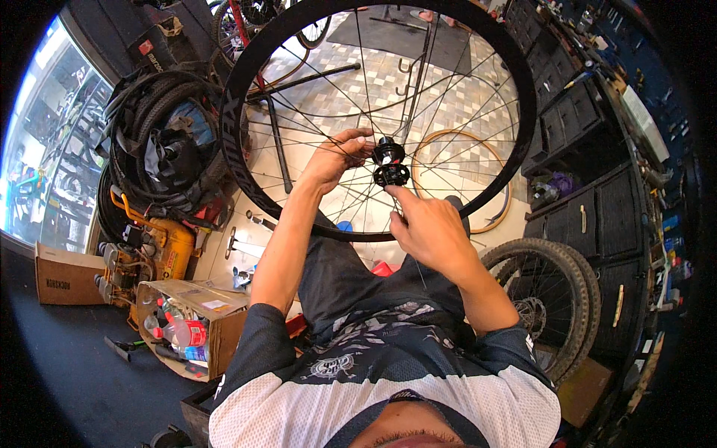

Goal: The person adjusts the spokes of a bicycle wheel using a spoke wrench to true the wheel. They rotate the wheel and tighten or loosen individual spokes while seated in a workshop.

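A black-rimmed bicycle wheel [234, 142] stands in front of me, over my knees, with thin dark spokes running to a black hub [388, 153]. My left hand [340, 160] reaches in among the spokes from the left. Its thumb and fingers close together on a spoke right beside the hub. From below right, my right hand [433, 231] puts its index fingertip at the hub's lower flange, with the other fingers curled. A thin spoke [420, 275] sticks out below this hand, past the rim. The exact pinch is partly hidden.
At left are a heap of black tyres [149, 119], a yellow compressor [170, 250] and a cardboard box of bottles [224, 321]. A tan-edged tyre [499, 216] lies on the floor beyond. Knobby-tyred wheels [579, 299] lean at right, near dark drawers [609, 224].
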Available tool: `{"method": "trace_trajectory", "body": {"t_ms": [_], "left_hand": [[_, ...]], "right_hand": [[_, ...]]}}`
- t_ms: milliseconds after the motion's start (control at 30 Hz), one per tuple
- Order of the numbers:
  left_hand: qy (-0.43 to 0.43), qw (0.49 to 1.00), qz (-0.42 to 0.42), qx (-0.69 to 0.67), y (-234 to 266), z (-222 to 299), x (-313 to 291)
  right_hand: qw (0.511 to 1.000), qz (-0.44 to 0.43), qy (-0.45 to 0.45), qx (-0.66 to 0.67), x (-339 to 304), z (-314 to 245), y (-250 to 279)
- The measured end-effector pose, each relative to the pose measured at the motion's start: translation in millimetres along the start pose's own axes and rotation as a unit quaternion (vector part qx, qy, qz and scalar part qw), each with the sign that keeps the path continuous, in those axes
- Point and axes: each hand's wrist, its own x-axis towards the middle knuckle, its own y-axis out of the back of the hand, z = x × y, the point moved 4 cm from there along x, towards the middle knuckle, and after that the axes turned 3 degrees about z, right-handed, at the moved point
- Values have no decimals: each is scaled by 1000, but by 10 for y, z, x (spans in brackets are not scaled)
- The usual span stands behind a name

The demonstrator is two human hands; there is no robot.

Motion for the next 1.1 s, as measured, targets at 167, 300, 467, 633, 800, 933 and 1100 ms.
{"method": "trace_trajectory", "body": {"t_ms": [167, 300, 467, 633, 800, 933, 1100], "left_hand": [[17, 1000, 5, -5, 3, -20, 66], [26, 999, 25, -6, 4, -25, 122], [28, 998, 48, -12, 51, -26, 171], [27, 999, 23, -20, 71, -51, 175], [-25, 998, 42, -41, -180, 73, -2], [-9, 998, 12, -61, -13, -29, 90], [-4, 999, 2, -50, 40, -73, 149]], "right_hand": [[999, 40, 12, 12, -217, 19, -164], [998, 54, 29, -5, -173, -20, -233], [999, 37, 14, 7, -31, 8, -213], [998, 54, 16, 21, 161, 91, -256], [996, 90, 11, 26, 375, 117, -272], [998, 63, -10, 27, 511, 121, -258], [989, -9, 116, 87, -6, 83, 73]]}}
